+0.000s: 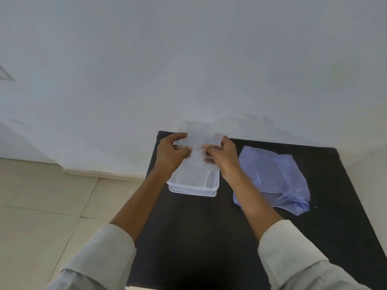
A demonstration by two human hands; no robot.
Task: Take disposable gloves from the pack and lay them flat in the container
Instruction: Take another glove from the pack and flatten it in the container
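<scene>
A thin clear disposable glove (198, 141) is stretched between my two hands above the far end of a clear plastic container (193, 190). My left hand (170, 151) pinches its left side and my right hand (222, 156) pinches its right side. The glove's lower part hangs down into the container, where more clear film seems to lie. The bluish-purple plastic pack (272, 176) lies flat on the black table to the right of the container, close to my right forearm.
The black table (188, 237) stands against a white wall, with its left edge just left of the container. Pale floor tiles (41, 206) show to the left.
</scene>
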